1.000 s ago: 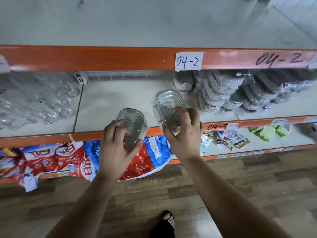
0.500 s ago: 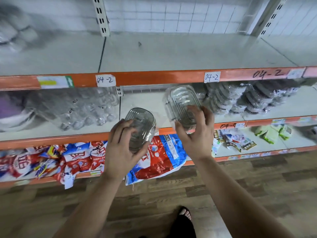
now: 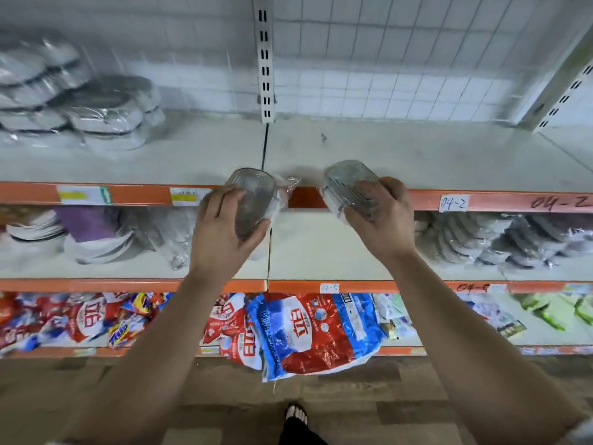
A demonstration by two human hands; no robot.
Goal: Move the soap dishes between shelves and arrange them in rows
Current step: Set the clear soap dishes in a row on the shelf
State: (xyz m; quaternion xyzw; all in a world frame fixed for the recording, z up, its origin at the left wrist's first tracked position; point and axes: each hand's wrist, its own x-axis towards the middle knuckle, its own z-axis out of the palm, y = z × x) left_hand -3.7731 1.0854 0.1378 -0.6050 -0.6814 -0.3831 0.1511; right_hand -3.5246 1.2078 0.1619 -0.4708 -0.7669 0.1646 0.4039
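My left grip (image 3: 224, 232) clasps one wrapped soap dish (image 3: 253, 194) and my right grip (image 3: 382, 216) a second soap dish (image 3: 348, 184), both at the top shelf's (image 3: 417, 155) front edge, not yet down. Many wrapped dishes (image 3: 481, 239) wait on the middle shelf's right end, so I judge most remains.

Shelves (image 3: 417, 155): pale boards, three tiers, fronts edged with orange strips (image 3: 500, 200). White slotted upright (image 3: 265, 59) and wire grid (image 3: 385, 59) stood behind. Floor (image 3: 369, 396) was brown wood-grain plank.

Clear ribbed soap dishes (image 3: 349, 191), orange shelf edge (image 3: 481, 200), red-and-blue bag (image 3: 314, 332), white grid wall (image 3: 401, 59), green packets (image 3: 558, 311)
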